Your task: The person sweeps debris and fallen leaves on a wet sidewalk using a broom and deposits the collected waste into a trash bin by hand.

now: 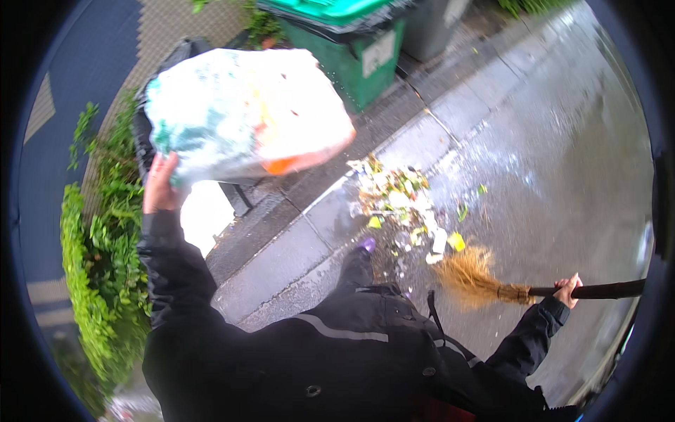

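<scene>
My right hand (567, 291) grips the dark handle of a straw broom (469, 274) low down, just above the bristles. The bristles lie beside a heap of mixed litter (398, 195) on the wet ground, with white, green and yellow scraps in it. On the other side, my left hand (161, 182) is at the near left corner of a large, pale, overexposed bundle or bag (248, 113) with teal and orange patches. Its fingers are partly hidden, so whether they grip it is unclear. Black plastic (142, 132) shows behind the bundle.
A green wheeled bin (350, 68) with a lid and black liner stands beyond the bundle, a grey bin (435, 31) next to it. A stone kerb (274, 253) runs diagonally past my feet. Leafy shrubs (111, 264) grow on the left. A white object (205, 213) sits below the bundle.
</scene>
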Tool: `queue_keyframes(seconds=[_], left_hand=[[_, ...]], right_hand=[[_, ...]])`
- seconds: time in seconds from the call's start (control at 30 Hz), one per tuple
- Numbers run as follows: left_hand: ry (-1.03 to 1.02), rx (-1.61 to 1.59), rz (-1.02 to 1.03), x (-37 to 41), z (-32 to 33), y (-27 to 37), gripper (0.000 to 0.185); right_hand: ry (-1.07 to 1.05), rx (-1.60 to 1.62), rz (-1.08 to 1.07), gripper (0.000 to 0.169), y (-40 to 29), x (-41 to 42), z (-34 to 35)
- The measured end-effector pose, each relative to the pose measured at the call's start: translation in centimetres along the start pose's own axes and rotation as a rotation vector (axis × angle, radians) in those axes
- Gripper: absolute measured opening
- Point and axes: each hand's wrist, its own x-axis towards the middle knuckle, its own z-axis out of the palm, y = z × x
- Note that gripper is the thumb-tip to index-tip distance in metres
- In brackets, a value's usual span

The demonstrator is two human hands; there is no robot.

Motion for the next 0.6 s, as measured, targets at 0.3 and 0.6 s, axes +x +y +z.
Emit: queue_keyframes(seconds=[0.3,0.6], left_hand=[[0.258,-0.374,0.225,6.1,-17.9,10.6,0.016],[0.153,-0.309,-0.186,6.0,-19.2,-2.8,0.045]], right_hand=[[-0.025,-0.241,-0.101,0.023,-1.2,-3.8,5.8],[0.001,-0.257,-0.028,0.018,-2.2,-7.4,5.6]])
